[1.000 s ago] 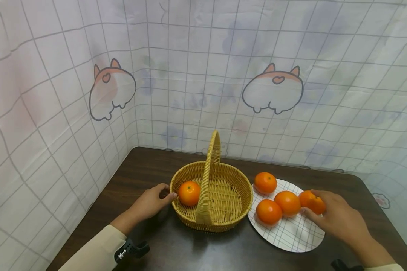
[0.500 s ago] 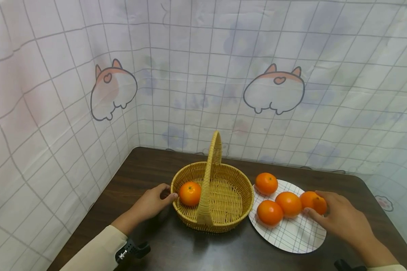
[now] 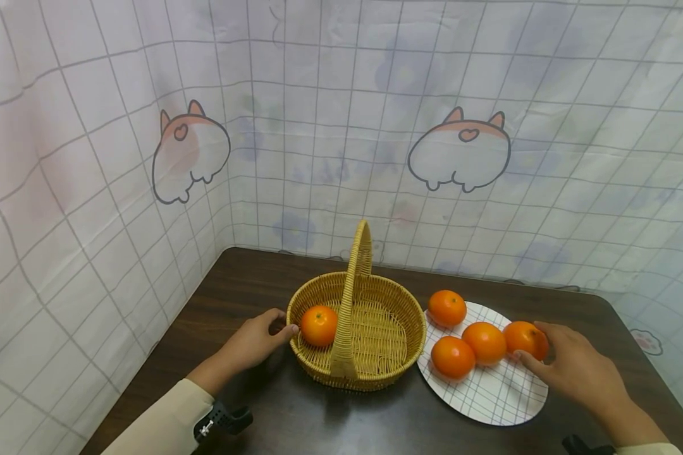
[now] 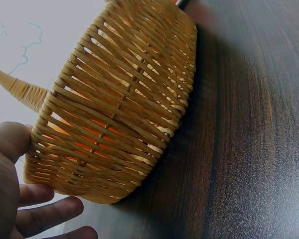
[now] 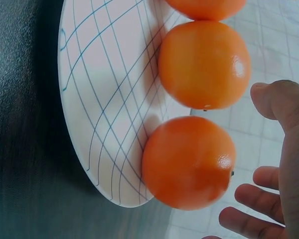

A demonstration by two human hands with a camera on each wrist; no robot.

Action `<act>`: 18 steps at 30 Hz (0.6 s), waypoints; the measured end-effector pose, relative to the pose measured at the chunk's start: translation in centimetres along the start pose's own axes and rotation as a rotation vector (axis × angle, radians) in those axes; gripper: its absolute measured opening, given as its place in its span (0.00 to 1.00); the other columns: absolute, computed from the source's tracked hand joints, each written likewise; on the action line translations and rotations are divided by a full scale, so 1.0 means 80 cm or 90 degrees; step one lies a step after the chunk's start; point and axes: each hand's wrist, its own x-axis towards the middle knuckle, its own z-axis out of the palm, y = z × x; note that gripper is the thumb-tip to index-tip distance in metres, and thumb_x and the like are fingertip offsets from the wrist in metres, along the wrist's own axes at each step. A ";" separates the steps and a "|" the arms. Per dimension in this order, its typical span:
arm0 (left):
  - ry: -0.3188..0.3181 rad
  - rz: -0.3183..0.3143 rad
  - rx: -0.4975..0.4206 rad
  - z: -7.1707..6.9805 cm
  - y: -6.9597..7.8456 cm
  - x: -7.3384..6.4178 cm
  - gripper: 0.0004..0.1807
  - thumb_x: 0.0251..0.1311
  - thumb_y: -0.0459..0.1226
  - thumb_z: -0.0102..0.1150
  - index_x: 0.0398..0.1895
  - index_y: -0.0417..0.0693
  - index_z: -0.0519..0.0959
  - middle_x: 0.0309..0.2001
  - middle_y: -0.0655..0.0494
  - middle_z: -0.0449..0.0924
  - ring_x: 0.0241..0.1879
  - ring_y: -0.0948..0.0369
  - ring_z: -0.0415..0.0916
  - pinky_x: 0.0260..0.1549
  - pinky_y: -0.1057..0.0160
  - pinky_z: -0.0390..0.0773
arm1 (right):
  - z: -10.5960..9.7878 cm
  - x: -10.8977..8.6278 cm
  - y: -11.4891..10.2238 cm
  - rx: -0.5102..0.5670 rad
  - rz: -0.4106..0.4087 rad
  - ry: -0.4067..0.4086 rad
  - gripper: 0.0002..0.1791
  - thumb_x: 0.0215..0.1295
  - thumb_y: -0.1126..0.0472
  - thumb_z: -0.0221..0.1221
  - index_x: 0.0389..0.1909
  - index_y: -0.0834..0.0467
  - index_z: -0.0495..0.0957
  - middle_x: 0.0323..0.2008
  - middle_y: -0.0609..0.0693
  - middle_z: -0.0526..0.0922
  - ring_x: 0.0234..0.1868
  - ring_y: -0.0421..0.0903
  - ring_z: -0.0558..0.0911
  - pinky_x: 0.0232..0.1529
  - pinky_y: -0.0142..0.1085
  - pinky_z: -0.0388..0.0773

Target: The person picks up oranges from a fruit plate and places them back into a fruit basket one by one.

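Observation:
A yellow wicker basket with an arched handle stands mid-table, and one orange lies in its left half. My left hand pinches the basket's left rim, thumb on the inner side and fingers outside. Seen from the left wrist, the thumb and a finger meet the weave while other fingers spread apart. To the right is a round white plate bearing several oranges. Around the rightmost orange my right hand is spread; the right wrist view shows a gap between fingers and fruit.
The dark wooden table meets a grid-patterned cloth wall at the back and left. The basket's right rim is close to the plate's left edge. One orange sits at the plate's back left edge.
My right fingers have drawn slightly back to the right from the rightmost orange. The left hand and the basket hold their place. The head view has shifted a little.

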 end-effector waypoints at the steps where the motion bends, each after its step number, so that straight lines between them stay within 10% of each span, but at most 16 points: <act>1: 0.000 0.000 0.000 0.000 0.000 0.000 0.29 0.69 0.59 0.59 0.60 0.48 0.77 0.51 0.53 0.83 0.52 0.54 0.80 0.53 0.44 0.78 | 0.000 0.000 0.001 -0.001 0.001 -0.001 0.53 0.63 0.27 0.60 0.69 0.68 0.67 0.65 0.77 0.68 0.61 0.77 0.68 0.38 0.76 0.72; 18: 0.003 -0.003 0.004 0.000 0.001 0.001 0.27 0.70 0.58 0.60 0.58 0.48 0.78 0.50 0.54 0.84 0.50 0.55 0.80 0.51 0.45 0.79 | 0.011 0.010 0.018 0.007 0.017 -0.013 0.55 0.61 0.25 0.60 0.68 0.69 0.67 0.62 0.77 0.69 0.57 0.76 0.73 0.34 0.72 0.75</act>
